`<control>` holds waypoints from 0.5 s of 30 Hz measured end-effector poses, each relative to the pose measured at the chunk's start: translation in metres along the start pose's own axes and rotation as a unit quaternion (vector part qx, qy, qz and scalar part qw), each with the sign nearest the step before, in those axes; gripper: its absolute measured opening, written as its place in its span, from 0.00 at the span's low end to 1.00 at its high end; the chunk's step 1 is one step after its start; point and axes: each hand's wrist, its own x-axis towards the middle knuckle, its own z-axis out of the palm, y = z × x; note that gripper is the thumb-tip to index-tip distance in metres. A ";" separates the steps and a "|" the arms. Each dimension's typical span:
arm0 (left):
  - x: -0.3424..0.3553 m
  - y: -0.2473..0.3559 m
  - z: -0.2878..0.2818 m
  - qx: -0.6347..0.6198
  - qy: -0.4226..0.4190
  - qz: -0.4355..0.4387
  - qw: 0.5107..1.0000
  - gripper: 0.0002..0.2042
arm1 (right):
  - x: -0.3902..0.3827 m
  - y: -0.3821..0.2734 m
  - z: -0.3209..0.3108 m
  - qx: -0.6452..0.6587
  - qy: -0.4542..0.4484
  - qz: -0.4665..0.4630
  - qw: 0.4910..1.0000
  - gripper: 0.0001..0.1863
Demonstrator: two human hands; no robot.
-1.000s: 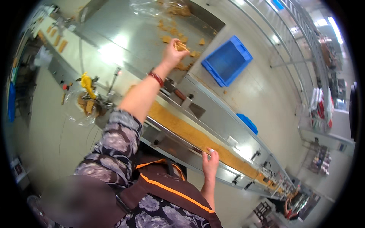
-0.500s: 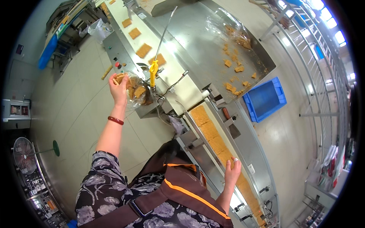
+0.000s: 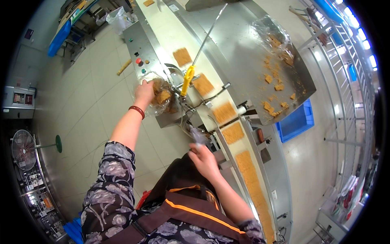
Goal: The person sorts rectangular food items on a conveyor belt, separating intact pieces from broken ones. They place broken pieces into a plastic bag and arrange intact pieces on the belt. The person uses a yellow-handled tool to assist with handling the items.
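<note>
Clear plastic bag (image 3: 153,109) with broken brown pieces (image 3: 163,96) inside, at the fingertips of the left hand (image 3: 145,94).
The bag appears part-loaded; further fragments (image 3: 278,87) remain outside it. The left hand overlaps the bag's left side; whether its fingers grip anything cannot be told. The right hand (image 3: 202,159), well apart from the left, has bent fingers; blur prevents confirming a grip. Right of both hands, the conveyor belt (image 3: 162,24) carries flat squares (image 3: 202,84), spaced ahead of the right hand and closely lined up beside it. Farther right, a metal tray (image 3: 227,49) bears the loose fragments; a blue crate (image 3: 298,133) lies beyond, partly hidden by the tray.
</note>
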 end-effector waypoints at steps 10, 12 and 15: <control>0.025 -0.011 -0.003 -0.121 -0.120 0.011 0.985 0.21 | 0.228 -0.006 0.143 -0.153 0.110 -0.054 0.981 0.20; 0.042 -0.023 0.010 -0.346 -0.205 -0.014 0.915 0.20 | 0.228 -0.001 0.140 -0.078 0.107 -0.058 0.989 0.19; 0.047 -0.024 0.002 -0.390 -0.254 -0.045 0.884 0.20 | 0.204 -0.016 0.140 -0.073 0.191 -0.136 0.969 0.17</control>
